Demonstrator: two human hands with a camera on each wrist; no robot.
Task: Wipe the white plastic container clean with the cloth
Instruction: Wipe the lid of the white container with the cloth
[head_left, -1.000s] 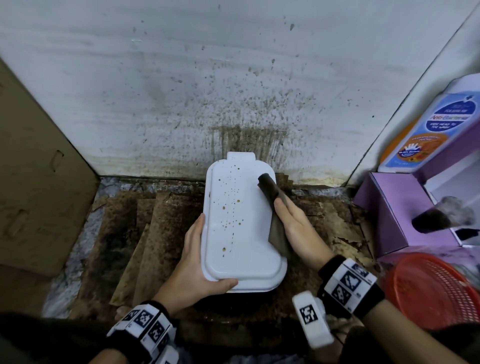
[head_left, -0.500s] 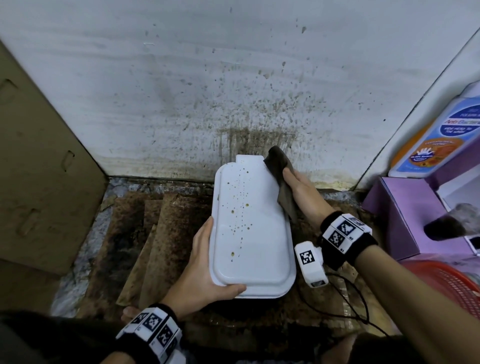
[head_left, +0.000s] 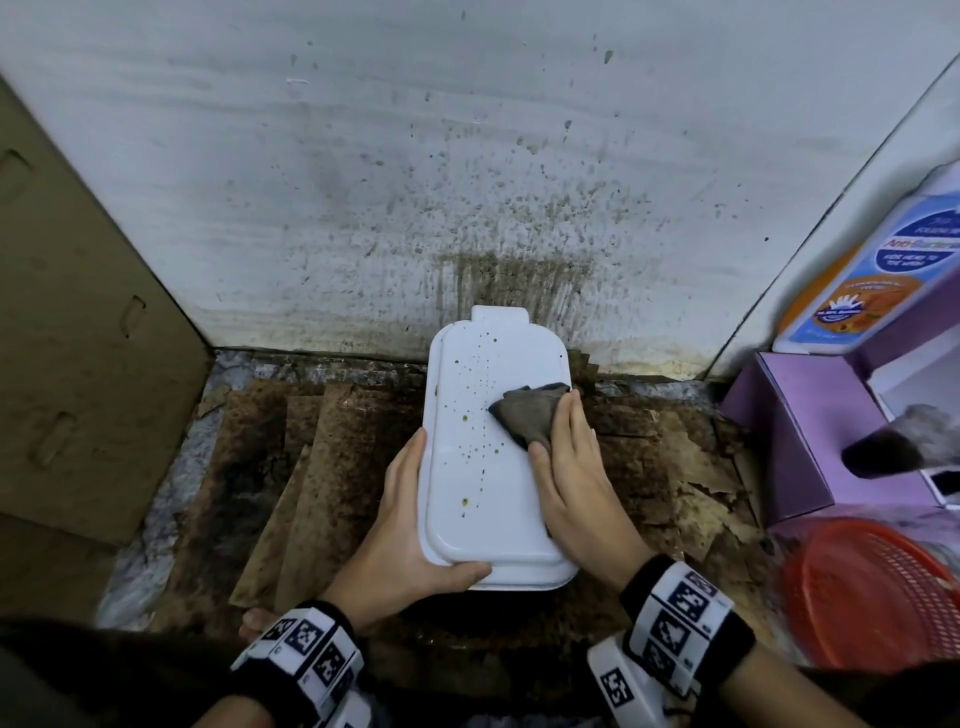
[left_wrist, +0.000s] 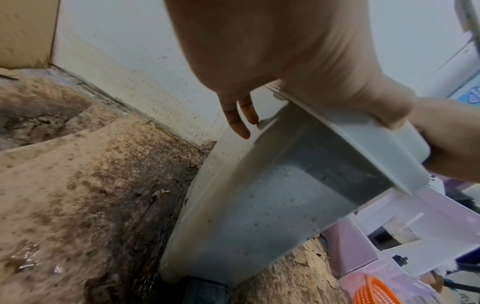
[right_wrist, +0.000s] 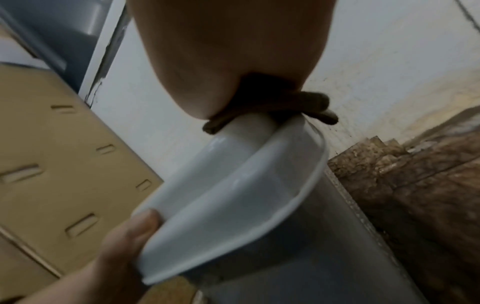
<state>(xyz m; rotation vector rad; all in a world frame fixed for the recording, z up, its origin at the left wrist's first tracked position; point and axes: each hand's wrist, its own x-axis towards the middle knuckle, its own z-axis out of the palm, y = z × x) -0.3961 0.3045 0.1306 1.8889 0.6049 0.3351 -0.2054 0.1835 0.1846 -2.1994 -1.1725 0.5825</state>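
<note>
The white plastic container (head_left: 483, 467) stands on stained cardboard against the wall, and its lid is dotted with brown specks. My left hand (head_left: 410, 525) grips its near left corner, with the thumb over the lid's near edge and the fingers along the left side. My right hand (head_left: 576, 483) lies flat on the lid's right half and presses a dark grey-brown cloth (head_left: 530, 415) onto it. In the left wrist view the container's wall (left_wrist: 272, 205) shows small specks. The right wrist view has the cloth (right_wrist: 311, 102) squeezed between palm and lid (right_wrist: 221, 205).
A spattered white wall (head_left: 467, 182) rises right behind the container. A cardboard panel (head_left: 78, 364) leans at the left. At the right are a purple box (head_left: 789, 431), a labelled bottle (head_left: 872, 270), a dark brush (head_left: 883, 452) and a red basket (head_left: 872, 592). Stained cardboard pieces (head_left: 322, 467) cover the floor.
My right hand has drawn the cloth from the lid's far right edge back toward me and now presses it flat on the lid. The left hand's hold is unchanged.
</note>
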